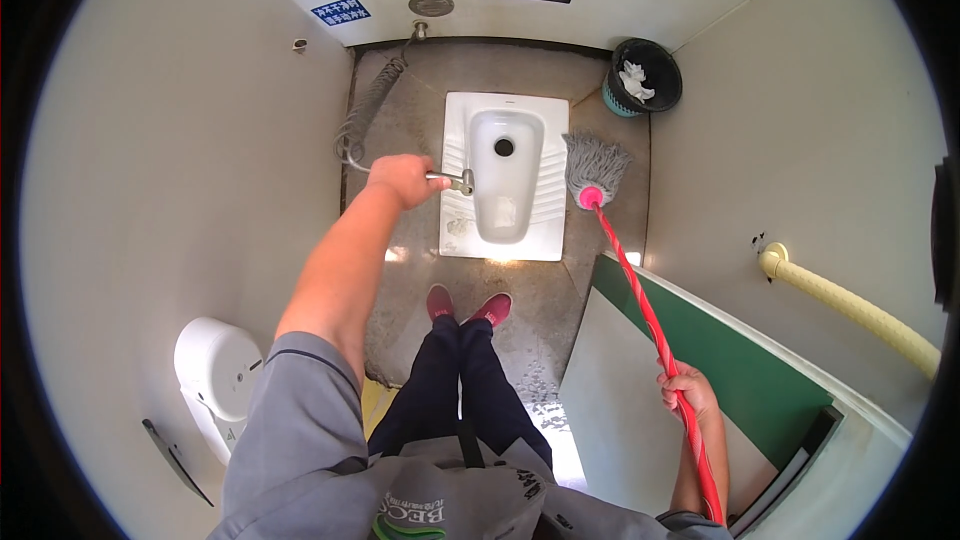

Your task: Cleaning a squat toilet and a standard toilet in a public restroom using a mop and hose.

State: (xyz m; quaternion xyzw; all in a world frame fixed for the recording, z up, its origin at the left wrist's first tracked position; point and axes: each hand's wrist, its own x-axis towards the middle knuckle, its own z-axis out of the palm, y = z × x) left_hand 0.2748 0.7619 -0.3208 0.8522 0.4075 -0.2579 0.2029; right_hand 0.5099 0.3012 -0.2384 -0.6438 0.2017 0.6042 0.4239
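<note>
Gripped in my left hand (pixel 402 181) is a metal spray nozzle (pixel 462 182), its head over the left rim of a white squat toilet (pixel 552 240). A coiled grey hose (pixel 372 105) runs from behind that hand up to a wall fitting (pixel 420 30). My right hand (pixel 688 390) is wrapped round the red handle (pixel 640 290) of a mop. The mop's grey string head (pixel 597 162) rests on the floor along the toilet's right side, with a pink socket at its base. Whether water leaves the nozzle cannot be made out.
A black bin (pixel 655 70) with white paper stands in the far right corner. A pale yellow grab bar (pixel 850 312) juts from the right wall. The green and white door (pixel 700 360) is at the near right. A white paper dispenser (pixel 215 370) hangs on the left wall.
</note>
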